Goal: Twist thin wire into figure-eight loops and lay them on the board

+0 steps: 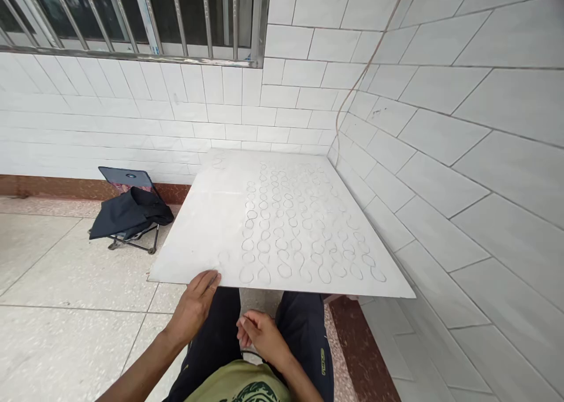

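A large white board (202,225) lies in front of me, its right half covered with rows of pencil-drawn looped figures like eights. A fainter figure of the same kind shows near the front edge, beside my left hand. My left hand (194,305) rests at that edge, fingers closed on what looks like a short, thin pencil (212,280), mostly hidden by the fingers. Below the board, over my lap, my right hand (262,336) is curled in a loose fist, apart from the board. Nothing shows in it.
To the left, a small folding stool (126,176) stands on the tiled floor with dark cloth (132,211) draped over it. White tiled walls (440,155) close in behind and to the right. A cable (368,67) hangs down the corner, and a barred window (132,20) is above.
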### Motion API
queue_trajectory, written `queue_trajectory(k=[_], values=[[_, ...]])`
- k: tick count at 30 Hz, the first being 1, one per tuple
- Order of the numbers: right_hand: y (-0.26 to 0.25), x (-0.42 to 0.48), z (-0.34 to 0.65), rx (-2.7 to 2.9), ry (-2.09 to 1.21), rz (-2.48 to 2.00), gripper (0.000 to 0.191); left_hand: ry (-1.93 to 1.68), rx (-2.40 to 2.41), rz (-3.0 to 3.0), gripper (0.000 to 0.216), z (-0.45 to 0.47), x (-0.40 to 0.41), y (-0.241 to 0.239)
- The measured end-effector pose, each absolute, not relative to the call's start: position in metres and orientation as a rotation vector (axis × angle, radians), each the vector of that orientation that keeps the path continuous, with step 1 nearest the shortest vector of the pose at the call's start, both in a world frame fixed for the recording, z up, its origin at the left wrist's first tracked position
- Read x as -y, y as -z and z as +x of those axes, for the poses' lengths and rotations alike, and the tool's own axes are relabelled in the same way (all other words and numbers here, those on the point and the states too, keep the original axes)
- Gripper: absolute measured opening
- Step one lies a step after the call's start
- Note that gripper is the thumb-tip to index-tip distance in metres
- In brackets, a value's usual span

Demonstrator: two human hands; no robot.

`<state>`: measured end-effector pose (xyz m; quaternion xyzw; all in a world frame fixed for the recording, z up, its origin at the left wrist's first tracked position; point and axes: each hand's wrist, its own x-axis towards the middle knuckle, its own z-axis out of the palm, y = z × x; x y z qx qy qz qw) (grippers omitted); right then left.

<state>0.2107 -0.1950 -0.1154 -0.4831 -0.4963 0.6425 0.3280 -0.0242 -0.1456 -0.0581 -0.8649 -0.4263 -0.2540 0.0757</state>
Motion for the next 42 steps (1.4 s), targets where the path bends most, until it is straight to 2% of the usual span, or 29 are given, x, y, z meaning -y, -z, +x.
queue_trajectory(k=[5, 12, 16, 20, 27, 30, 37, 40, 42], values=[[0.090, 0.181, 0.198, 1.257, -1.810, -1.148, 0.050, 0.804, 1.191, -2.668, 0.052, -0.030, 0.146, 0.054], [0.071, 0.167, 0.180, 1.079, -1.875, -1.085, 0.046, 0.789, 1.149, -2.710, 0.032, -0.031, 0.145, 0.048], [0.068, 0.164, 0.169, 0.953, -1.906, -1.057, 0.049, 0.752, 1.224, -2.691, 0.030, -0.023, 0.149, 0.043], [0.067, 0.165, 0.160, 0.858, -1.844, -1.003, 0.055, 0.741, 1.278, -2.718, 0.030, -0.011, 0.161, 0.040], [0.069, 0.172, 0.168, 0.998, -1.568, -1.059, 0.048, 0.854, 1.359, -2.786, 0.029, 0.005, 0.186, 0.043], [0.066, 0.176, 0.177, 1.050, -1.537, -1.087, 0.044, 1.106, 1.551, -2.708, 0.028, 0.014, 0.195, 0.037], [0.063, 0.184, 0.188, 1.100, -1.516, -1.131, 0.046, 2.016, 2.630, -2.304, 0.041, 0.027, 0.195, 0.025], [0.063, 0.188, 0.190, 1.228, -1.466, -1.144, 0.043, 2.199, 2.855, -2.354, 0.043, 0.027, 0.189, 0.028], [0.062, 0.189, 0.192, 1.399, -1.319, -1.205, 0.041, 2.254, 2.927, -2.353, 0.040, 0.027, 0.186, 0.030]])
